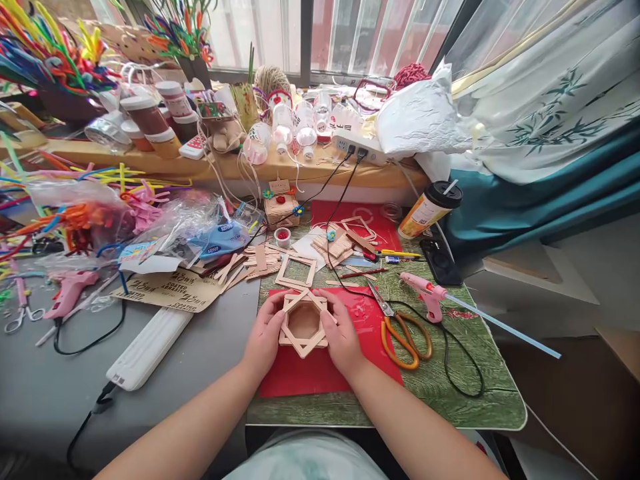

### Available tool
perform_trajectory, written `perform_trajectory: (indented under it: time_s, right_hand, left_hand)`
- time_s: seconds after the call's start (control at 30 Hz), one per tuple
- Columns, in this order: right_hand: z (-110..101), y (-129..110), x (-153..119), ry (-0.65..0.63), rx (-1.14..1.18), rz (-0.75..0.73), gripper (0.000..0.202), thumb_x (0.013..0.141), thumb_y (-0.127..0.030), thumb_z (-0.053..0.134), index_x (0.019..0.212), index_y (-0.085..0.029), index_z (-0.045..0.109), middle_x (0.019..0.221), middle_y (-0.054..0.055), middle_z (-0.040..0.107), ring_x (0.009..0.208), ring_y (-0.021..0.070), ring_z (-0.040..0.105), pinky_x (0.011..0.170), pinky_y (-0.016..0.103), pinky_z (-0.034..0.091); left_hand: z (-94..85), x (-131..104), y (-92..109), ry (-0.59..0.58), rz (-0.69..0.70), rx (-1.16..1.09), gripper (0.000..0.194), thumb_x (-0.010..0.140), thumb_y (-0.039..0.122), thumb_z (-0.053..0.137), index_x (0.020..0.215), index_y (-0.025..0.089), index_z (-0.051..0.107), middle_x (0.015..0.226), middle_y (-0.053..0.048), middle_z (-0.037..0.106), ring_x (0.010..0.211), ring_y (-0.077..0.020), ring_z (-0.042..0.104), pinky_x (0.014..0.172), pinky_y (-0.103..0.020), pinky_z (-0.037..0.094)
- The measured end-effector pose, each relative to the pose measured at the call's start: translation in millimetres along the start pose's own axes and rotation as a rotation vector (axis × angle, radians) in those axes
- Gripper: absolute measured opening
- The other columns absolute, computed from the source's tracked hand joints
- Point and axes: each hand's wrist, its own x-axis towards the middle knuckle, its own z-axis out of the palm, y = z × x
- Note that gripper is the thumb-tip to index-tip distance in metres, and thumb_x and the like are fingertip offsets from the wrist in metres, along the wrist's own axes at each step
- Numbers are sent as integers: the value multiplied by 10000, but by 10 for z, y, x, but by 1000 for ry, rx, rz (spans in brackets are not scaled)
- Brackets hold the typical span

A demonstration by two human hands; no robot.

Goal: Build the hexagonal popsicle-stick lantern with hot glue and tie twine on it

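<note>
Between my two hands is a small box of popsicle sticks (303,348), with a square stick frame turned like a diamond on its top, so the opening looks many-sided. My left hand (267,330) is closed on its left side, thumb on the top edge. On the right side my right hand (341,333) grips it the same way. The box is over a red sheet (280,380). Just beyond it lies another square stick frame (296,271). Orange-handled scissors (406,339) lie right of my right hand, and a pink glue gun (425,293) with a long glue stick is farther right.
Loose popsicle sticks (260,260) and a stick-built box (281,210) stand behind. A drink cup (430,210) and black phone (441,262) are at back right. On the left are a white power strip (145,353), sandpaper (175,290) and another pink glue gun (73,293). Black cables cross the table.
</note>
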Motion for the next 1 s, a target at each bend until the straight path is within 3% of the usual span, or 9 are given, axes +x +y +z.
perform_trajectory:
  time_s: [0.33, 0.57, 0.73, 0.9, 1.0]
  right_hand:
    - [-91, 20, -38, -82, -66, 17, 443, 1123, -470, 555, 1553, -373, 596, 1616, 52, 609, 1511, 304, 564, 1305, 521, 438]
    - [-110, 12, -13, -138, -62, -4, 448, 1150, -461, 495, 1578, -345, 564, 1625, 72, 601, 1524, 301, 551, 1314, 545, 423]
    - [-90, 29, -10, -122, -24, -16, 443, 1138, -472, 524, 1559, -348, 580, 1606, 66, 624, 1508, 297, 570, 1311, 544, 428]
    - [-69, 48, -23, -78, 45, -27, 462, 1116, -527, 552, 1535, -344, 617, 1601, 63, 637, 1504, 300, 580, 1312, 545, 427]
    - [-70, 44, -42, -60, 119, -73, 578, 1097, -599, 563, 1623, -362, 530, 1656, 65, 591, 1544, 303, 552, 1315, 545, 428]
  left_hand:
    - [18, 9, 34, -26, -41, -35, 394, 1009, 394, 644, 1380, 267, 678, 1461, -105, 693, 1352, -316, 666, 1174, -459, 547]
    - [12, 12, 87, -66, 55, 71, 398, 1059, 431, 600, 1410, 250, 654, 1498, -114, 657, 1447, -319, 579, 1202, -445, 497]
    - [-2, 34, 39, -74, 72, 23, 387, 1046, 439, 603, 1378, 253, 669, 1461, -104, 674, 1426, -323, 589, 1232, -461, 467]
    - [-1, 29, -35, -62, 113, -48, 495, 1040, 580, 612, 1422, 268, 651, 1503, -109, 658, 1440, -339, 591, 1246, -492, 461]
    - [4, 19, -71, -58, 166, -77, 606, 1063, 690, 524, 1494, 272, 610, 1572, -119, 617, 1493, -351, 558, 1272, -521, 438]
